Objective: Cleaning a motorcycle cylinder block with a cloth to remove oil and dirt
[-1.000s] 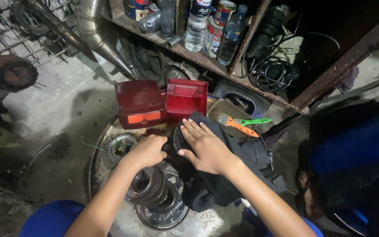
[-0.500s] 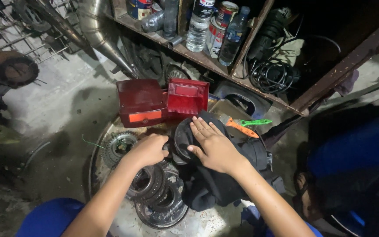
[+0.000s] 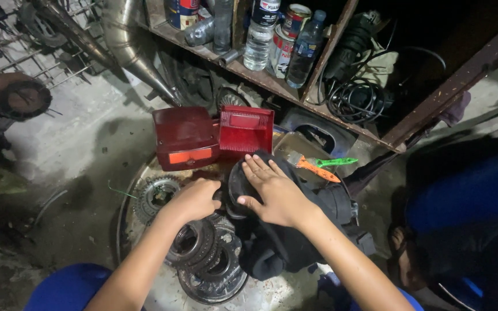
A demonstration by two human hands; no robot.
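The right hand (image 3: 275, 193) lies flat on a black rubber-like housing (image 3: 295, 230), its fingers (image 3: 257, 167) spread across the rounded far-left end. This posture appears to steady the part against the pull of the other hand. The left hand (image 3: 194, 198) is closed at the housing's left edge, fingers curled down; what they pinch is hidden beneath the knuckles, so the exact grip cannot be told. The housing sits at the middle of the scene, resting on a shallow round metal tray (image 3: 123, 201) and partly over a stack of toothed clutch rings (image 3: 203, 253).

A separate gear-like ring (image 3: 154, 193) lies at the tray's left side. Just beyond the hands stand two red tail-lamp lenses (image 3: 214, 135), leaning upright at the tray's far rim. A brush with an orange and green handle (image 3: 318, 167) rests in a metal pan (image 3: 295, 147) to the right.

The tray stands on a stained concrete floor (image 3: 76, 144). At the far side, a rusted wooden shelf (image 3: 249, 72) carries bottles, tins and coiled black cable (image 3: 355, 95). An exhaust pipe (image 3: 128, 40) leans at the far left. Lighting is dim and local.
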